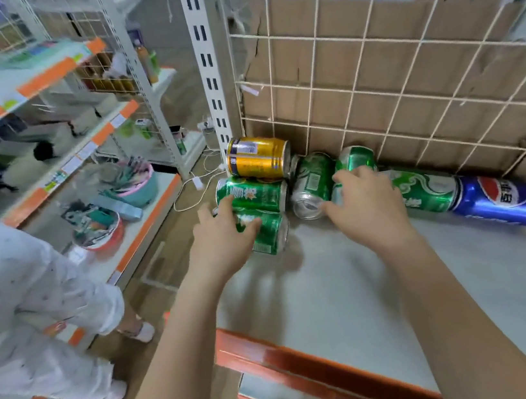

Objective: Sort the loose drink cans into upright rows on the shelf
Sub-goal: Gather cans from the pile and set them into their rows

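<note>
Several drink cans lie on their sides at the back left of the white shelf (335,294). A yellow can (259,157) rests on top of a green can (254,193). In front of that lies another green can (272,237), which my left hand (223,242) grips with its thumb across it. To the right is a green can with its silver end facing me (311,189). My right hand (369,208) curls over the green can beside it (354,157). Further right lie one more green can (426,193) and a blue cola can (505,199).
A white wire grid (374,89) backed with cardboard closes the shelf's rear. An upright post (208,71) stands at the back left corner. An orange strip (311,358) edges the front. A person in white clothes (25,300) stands at left, by other stocked shelves (80,157).
</note>
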A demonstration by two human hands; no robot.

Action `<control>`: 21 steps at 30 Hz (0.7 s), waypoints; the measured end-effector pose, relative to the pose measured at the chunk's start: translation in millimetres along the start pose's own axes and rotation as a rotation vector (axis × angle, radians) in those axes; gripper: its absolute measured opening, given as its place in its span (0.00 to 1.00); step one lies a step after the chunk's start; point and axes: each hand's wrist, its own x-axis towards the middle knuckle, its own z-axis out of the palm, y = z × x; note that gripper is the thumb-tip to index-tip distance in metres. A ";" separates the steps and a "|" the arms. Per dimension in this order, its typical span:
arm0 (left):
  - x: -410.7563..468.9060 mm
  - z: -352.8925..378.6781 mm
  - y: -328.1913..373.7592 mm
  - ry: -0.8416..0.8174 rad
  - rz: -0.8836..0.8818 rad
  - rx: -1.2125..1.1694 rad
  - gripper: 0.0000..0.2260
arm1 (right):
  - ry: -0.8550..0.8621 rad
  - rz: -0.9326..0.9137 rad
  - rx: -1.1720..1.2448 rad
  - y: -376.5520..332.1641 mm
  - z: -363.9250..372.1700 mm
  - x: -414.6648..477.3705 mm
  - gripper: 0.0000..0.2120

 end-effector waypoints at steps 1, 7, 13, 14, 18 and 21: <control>6.8 1.2 -2.1 -0.034 -0.005 -0.024 0.30 | -0.001 0.012 0.008 -0.3 0.3 2.2 0.23; 25.2 -2.7 -4.3 -0.034 -0.037 -0.123 0.27 | 0.037 0.061 -0.007 -1.0 -0.5 23.9 0.25; 40.0 -11.4 -11.3 -0.126 -0.164 -0.174 0.22 | 0.028 0.129 0.016 9.1 -5.3 49.2 0.25; 41.7 -11.9 -11.8 -0.122 -0.171 -0.176 0.20 | 0.021 0.149 0.039 10.6 -4.6 52.8 0.26; 46.6 -13.4 -12.2 -0.123 -0.190 -0.184 0.11 | 0.004 0.186 0.144 12.9 -0.2 66.9 0.31; 48.1 -13.6 -13.4 -0.138 -0.224 -0.220 0.13 | -0.004 0.204 0.091 12.3 3.6 70.4 0.33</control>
